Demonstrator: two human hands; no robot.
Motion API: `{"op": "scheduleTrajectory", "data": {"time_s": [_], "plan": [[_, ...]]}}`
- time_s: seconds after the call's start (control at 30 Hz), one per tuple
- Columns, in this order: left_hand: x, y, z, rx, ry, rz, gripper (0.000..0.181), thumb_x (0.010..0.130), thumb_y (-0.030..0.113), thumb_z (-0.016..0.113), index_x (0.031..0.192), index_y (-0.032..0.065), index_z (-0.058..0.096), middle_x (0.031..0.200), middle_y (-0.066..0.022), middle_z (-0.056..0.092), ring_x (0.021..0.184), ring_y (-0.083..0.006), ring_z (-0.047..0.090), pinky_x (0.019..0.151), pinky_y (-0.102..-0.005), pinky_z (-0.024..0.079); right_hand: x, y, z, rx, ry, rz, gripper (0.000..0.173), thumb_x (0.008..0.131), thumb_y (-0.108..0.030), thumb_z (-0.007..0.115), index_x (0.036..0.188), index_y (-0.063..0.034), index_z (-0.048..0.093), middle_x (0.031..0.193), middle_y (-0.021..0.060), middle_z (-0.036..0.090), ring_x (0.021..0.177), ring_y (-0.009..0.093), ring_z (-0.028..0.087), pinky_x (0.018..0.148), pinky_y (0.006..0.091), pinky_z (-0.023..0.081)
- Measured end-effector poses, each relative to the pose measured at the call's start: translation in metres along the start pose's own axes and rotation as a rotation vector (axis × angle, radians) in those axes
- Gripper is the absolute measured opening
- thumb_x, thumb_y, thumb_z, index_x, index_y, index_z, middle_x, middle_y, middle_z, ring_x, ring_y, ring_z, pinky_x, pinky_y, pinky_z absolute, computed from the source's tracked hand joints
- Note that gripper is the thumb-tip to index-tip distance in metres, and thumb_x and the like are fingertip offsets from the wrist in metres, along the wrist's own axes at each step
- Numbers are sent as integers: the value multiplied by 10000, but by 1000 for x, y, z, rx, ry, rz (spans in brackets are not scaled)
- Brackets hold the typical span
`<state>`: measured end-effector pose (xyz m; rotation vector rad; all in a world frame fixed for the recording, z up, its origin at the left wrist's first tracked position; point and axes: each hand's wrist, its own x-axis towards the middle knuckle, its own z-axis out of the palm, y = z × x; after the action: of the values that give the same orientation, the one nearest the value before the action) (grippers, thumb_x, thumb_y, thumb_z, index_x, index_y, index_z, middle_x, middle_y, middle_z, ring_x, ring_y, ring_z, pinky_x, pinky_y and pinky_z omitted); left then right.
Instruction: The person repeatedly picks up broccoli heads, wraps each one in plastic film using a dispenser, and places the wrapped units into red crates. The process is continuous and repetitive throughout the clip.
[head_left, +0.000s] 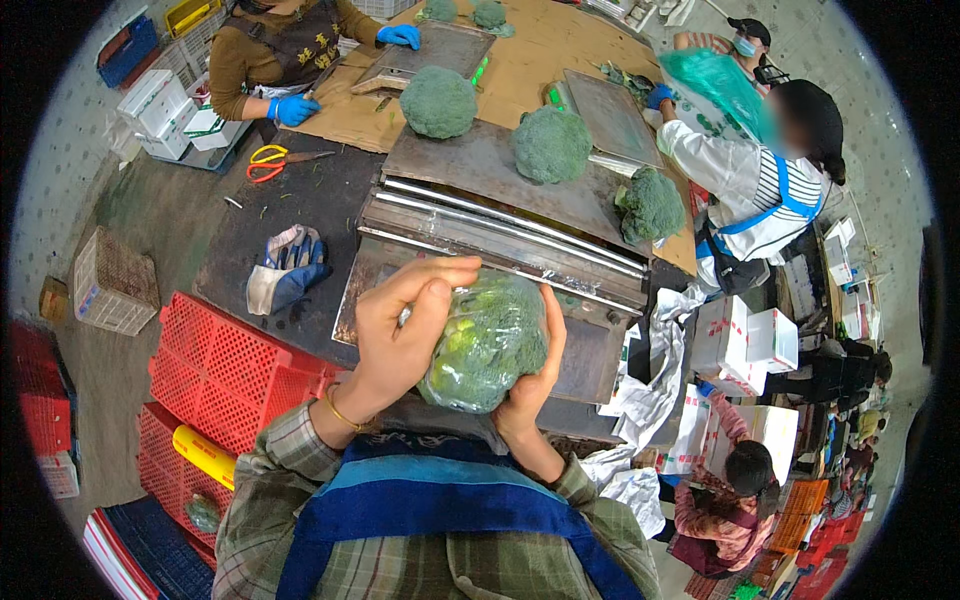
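A broccoli head (491, 341) in clear plastic film is between my two hands, in front of my chest. My left hand (409, 322) is curled against its left side, with the fingers over the top and a shiny bit of film inside the curl. Around the right side and underneath, my right hand (536, 367) cups it. Just beyond is a metal film-wrapping machine (510, 225) with clear film across its bars. On its top plate sit unwrapped broccoli heads, one at the left (439, 103), one in the middle (552, 145) and one at the right edge (651, 206).
Left on the dark table lie scissors (277, 161) and a blue-and-white work glove (286, 268). Red plastic crates (217, 360) stand at my left. Crumpled white sheeting (660, 375) hangs at right. A blue-gloved co-worker (292, 67) is across the table; another (750, 172) stands right.
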<state>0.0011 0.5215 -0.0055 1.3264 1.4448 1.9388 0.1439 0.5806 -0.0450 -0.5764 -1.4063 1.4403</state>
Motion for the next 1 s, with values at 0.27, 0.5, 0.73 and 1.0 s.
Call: {"op": "scheduleTrajectory", "data": {"time_s": [0.27,0.5,0.73,1.0], "plan": [[3,4,-2,-102,-2,115,384,949,119,538,1300,-36,538,1432,-198,470,1315,-267,462,1069,-390,365,5,0,-9,178,39,76,1150,745,-799,578,1475,37,273,1375,189,474,1249,265,506,1040,388,421],[-7,-19,10,4,-47,-21,348,978,155,445,1241,-38,567,1350,-202,544,1241,-279,523,1049,-403,393,5,8,-9,184,-13,130,1047,818,-738,562,1477,23,273,1379,169,478,1253,258,501,1048,372,409],[5,5,-20,381,-215,324,697,910,562,529,1330,6,553,1522,-204,347,1415,-362,327,1141,-477,262,3,9,-29,671,-40,828,760,953,-687,310,1401,-89,445,1340,128,550,1214,298,560,1008,467,490],[-46,-22,-21,254,213,-175,183,933,45,524,927,-35,688,1053,-156,704,915,-227,686,790,-325,544,-13,-4,-18,705,-491,1086,889,913,-734,302,1531,-106,185,1515,153,355,1330,339,449,1070,545,399]]}}
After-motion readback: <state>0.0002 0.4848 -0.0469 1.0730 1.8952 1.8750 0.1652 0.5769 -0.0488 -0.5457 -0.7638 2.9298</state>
